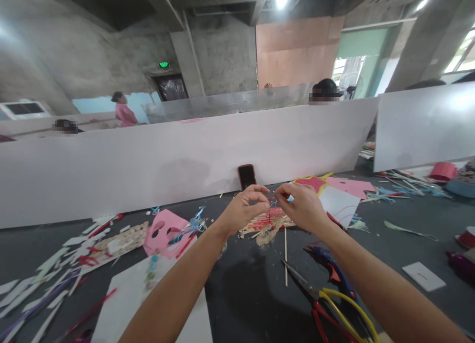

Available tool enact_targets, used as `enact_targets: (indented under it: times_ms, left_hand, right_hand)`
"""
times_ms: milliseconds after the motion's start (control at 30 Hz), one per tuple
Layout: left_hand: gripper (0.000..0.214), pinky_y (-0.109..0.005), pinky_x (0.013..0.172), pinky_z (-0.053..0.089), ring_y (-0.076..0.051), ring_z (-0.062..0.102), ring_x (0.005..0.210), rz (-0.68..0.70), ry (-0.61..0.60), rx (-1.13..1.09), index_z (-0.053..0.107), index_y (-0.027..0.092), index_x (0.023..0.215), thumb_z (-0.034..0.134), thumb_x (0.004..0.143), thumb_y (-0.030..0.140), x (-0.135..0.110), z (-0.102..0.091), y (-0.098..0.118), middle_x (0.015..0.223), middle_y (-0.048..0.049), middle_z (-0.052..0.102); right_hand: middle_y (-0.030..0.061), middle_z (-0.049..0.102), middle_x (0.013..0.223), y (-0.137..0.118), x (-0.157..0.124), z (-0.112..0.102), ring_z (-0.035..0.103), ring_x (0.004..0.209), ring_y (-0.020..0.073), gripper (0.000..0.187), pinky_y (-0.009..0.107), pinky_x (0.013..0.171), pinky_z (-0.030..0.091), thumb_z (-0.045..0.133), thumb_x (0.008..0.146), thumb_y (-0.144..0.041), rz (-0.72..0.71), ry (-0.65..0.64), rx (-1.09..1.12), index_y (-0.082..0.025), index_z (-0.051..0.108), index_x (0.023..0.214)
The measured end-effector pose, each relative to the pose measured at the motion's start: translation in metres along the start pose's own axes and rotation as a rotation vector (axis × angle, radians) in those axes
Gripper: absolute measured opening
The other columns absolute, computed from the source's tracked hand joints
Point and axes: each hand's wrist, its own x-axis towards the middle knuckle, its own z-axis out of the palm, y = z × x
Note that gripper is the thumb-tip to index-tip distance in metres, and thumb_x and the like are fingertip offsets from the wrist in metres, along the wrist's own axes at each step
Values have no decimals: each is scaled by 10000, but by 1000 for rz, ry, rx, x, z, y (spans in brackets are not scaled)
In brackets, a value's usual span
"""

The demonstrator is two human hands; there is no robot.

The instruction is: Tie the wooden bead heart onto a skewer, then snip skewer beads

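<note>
Tiny wiry bit, too small to be made out further, is pinched between the fingertips of both hands, which are brought together above the middle of the dark worktop. The left hand is closed on it from the left with thumb and forefinger, and the right hand is closed on it from the right, so that the fingertips nearly touch. Just below the hands, a craft piece of sticks and red paper is laid flat on the worktop. A thin wooden stick is seen running from it toward the near edge. Near the right forearm a blue glue gun and scissors with red and yellow handles are laid. Left of the left hand a pink mask is found, with a white sheet nearer the front and paper strips scattered farther left. Behind the hands the worktop is closed off by a white partition board, against which a dark phone is leant. Bare worktop is left between the forearms and around a white card on the right. A green sign is lit on the far wall; its writing cannot be read.
</note>
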Motion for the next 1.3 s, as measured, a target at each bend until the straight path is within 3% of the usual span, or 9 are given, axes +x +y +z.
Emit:
enact_targets:
  times_ms: [200, 333, 433, 567, 733, 867, 1000, 1200, 1300]
  left_hand:
    - [169, -351, 985, 357, -201, 512, 1099, -4, -48, 31, 679, 180, 763, 597, 807, 321, 1, -4, 1, 1142, -65, 529]
    - [142, -359, 989, 360, -207, 526, 1088, -8, -22, 46, 704, 197, 773, 649, 767, 328, 0, -3, -3, 1156, -59, 538]
    - [123, -356, 984, 363, -206, 531, 1080, 0, 9, 54, 701, 193, 759, 664, 753, 310, -4, -2, -5, 1129, -61, 554]
    - [134, -361, 974, 364, -202, 539, 1063, -19, 16, 35, 675, 189, 755, 648, 764, 320, -10, -1, -10, 1108, -57, 576]
    - [189, -349, 959, 368, -190, 549, 1035, -42, 47, -16, 649, 184, 764, 608, 788, 367, -14, 2, -23, 1059, -52, 611]
    - [200, -325, 905, 400, -179, 561, 976, -118, 117, -39, 644, 185, 807, 623, 763, 378, -17, 0, -28, 992, -44, 643]
    - [234, -278, 814, 434, -170, 569, 933, -155, 146, -54, 635, 173, 811, 630, 750, 399, -18, -6, -26, 1017, -48, 643]
    - [274, -246, 628, 422, -151, 575, 722, -236, 155, 41, 650, 192, 849, 608, 756, 446, -18, -17, -24, 766, -13, 650]
    - [287, -244, 603, 405, -151, 564, 685, -264, 155, 80, 653, 194, 854, 597, 761, 459, -18, -24, -26, 684, 1, 625]
  right_hand:
    - [11, 642, 697, 13, -1, -5, 555, 621, 131, 300, 237, 566, 391, 386, 883, -360, 73, 8, 131, -184, 608, 784]
    - [28, 655, 788, 12, -11, -13, 572, 672, 135, 246, 241, 600, 440, 431, 867, -346, 77, -2, 263, -177, 603, 921]
    - [40, 652, 809, 20, -34, -22, 584, 681, 137, 223, 243, 609, 457, 444, 859, -326, 85, -14, 234, -178, 589, 942]
    - [36, 658, 798, 40, -85, -24, 597, 672, 148, 212, 250, 594, 453, 416, 867, -300, 134, -223, 16, -205, 605, 886]
    - [60, 685, 939, 55, -129, 9, 644, 820, 161, 288, 243, 697, 456, 350, 890, -169, 103, -490, -288, -201, 620, 982]
    - [56, 678, 940, 62, -109, 39, 639, 790, 168, 297, 238, 657, 436, 404, 849, -100, 55, -537, -399, -218, 629, 1002]
    - [123, 581, 1193, 80, -63, 58, 543, 1026, 225, 399, 291, 767, 424, 397, 831, -43, -26, -492, -467, -177, 557, 1170]
    - [111, 654, 940, 105, -27, 77, 524, 965, 241, 159, 334, 806, 392, 488, 847, -150, -168, -511, -508, -175, 644, 837]
    - [98, 657, 938, 109, -25, 70, 530, 972, 237, 126, 337, 802, 381, 508, 839, -156, -210, -485, -507, -179, 632, 834]
